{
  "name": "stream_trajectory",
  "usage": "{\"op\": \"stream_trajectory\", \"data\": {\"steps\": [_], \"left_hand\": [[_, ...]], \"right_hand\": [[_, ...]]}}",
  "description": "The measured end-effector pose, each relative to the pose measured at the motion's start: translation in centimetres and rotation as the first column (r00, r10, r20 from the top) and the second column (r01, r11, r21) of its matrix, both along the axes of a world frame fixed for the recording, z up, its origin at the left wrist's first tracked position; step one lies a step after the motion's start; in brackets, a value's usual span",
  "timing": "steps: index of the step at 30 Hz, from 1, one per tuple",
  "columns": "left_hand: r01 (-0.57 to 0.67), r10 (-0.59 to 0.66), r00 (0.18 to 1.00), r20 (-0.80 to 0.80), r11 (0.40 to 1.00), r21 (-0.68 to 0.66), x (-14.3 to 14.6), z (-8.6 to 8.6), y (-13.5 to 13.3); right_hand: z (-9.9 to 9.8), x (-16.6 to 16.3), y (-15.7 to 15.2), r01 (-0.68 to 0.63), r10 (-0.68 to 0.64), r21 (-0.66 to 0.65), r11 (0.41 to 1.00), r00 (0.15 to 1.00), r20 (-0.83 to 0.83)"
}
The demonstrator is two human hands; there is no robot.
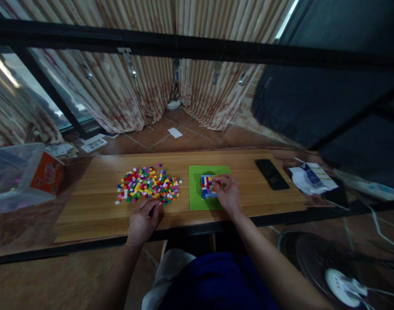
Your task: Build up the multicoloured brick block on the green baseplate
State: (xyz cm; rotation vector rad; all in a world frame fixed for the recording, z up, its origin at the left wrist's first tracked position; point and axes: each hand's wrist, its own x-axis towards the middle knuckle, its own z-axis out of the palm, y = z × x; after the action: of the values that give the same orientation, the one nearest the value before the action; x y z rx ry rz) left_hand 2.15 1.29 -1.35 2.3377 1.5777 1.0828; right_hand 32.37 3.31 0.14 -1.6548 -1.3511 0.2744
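A loose pile of small multicoloured toy bricks (148,183) lies on the left part of the wooden table. My left hand (144,219) rests at the pile's near edge, thumb and fingers drawn together; whether a brick is between the tips is too small to tell. On the green studded baseplate (194,200) stands a compact block of joined bricks (207,189), mostly blue, white and red. Over its right side is my right hand (228,191), its fingertips pinched on what looks like a small red brick. That hand hides part of the joined bricks.
A black phone (272,174) lies right of the baseplate on the wooden table (96,215). Beyond the right end are crumpled white packaging (313,177) and, lower down, a fan (323,262). A clear plastic tub (12,181) with an orange label stands at far left.
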Motion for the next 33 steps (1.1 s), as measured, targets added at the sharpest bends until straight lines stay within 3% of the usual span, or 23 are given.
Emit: {"op": "stream_trajectory", "data": {"steps": [13, 27, 33], "left_hand": [[-0.001, 0.001, 1.000, 0.012, 1.000, -0.028, 0.0, 0.0, -0.1], [-0.005, 0.006, 1.000, 0.021, 0.999, -0.047, 0.2, 0.1, -0.2], [-0.018, 0.021, 0.999, 0.050, 0.998, -0.065, 0.2, 0.2, -0.3]], "right_hand": [[-0.2, -0.2, 0.9, 0.016, -0.024, -0.048, 0.999, 0.988, -0.154], [0.2, 0.5, 1.5, -0.053, 0.046, -0.109, 0.993, 0.997, -0.062], [0.7, 1.1, 1.8, -0.098, 0.082, -0.135, 0.986, 0.989, -0.120]]}}
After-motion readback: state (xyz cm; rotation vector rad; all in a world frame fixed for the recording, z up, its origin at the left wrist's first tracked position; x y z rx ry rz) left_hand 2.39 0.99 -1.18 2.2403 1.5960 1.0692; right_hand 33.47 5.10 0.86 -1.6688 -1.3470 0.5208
